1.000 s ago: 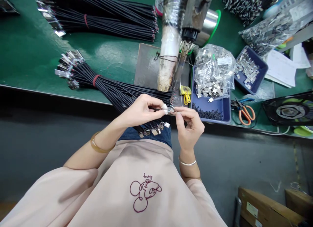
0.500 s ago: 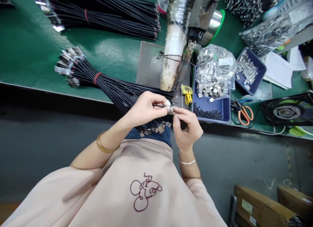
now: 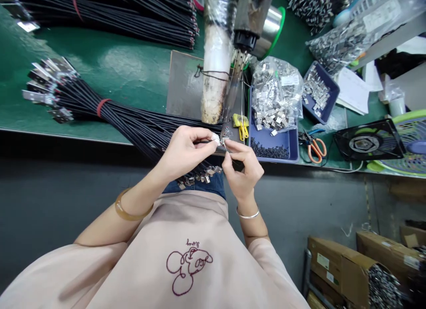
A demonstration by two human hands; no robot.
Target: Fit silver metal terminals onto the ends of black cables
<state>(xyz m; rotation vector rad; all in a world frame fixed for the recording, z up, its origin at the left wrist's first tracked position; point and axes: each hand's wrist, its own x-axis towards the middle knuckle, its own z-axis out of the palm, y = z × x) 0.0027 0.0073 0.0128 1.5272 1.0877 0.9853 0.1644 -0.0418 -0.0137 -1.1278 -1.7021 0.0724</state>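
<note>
My left hand point(image 3: 186, 151), with a white cover on a fingertip, pinches the end of a black cable point(image 3: 204, 142) between thumb and forefinger. A tiny metal connector point(image 3: 222, 141) shows at that end. Opposite it, my right hand point(image 3: 245, 167) is closed on a thin silvery rod whose kind I cannot make out; its tip meets the connector. Both hands stay close together under the tip of a stained white tube point(image 3: 212, 96) and a soldering iron point(image 3: 237, 69). A bundle of black cables point(image 3: 133, 118) tied with a red band lies behind my left hand.
A blue tray point(image 3: 293, 145) holds a bag of metal connectors point(image 3: 276, 96) and small black parts. Right of it are a smaller blue tray point(image 3: 328, 107), orange-handled scissors point(image 3: 316, 150) and a black fan point(image 3: 369, 142). A yellow clip point(image 3: 242, 126) lies near my right hand.
The view has shifted right, so bench items appear further left. Both hands keep their grip at the cable end, with only slight movement between them.
</note>
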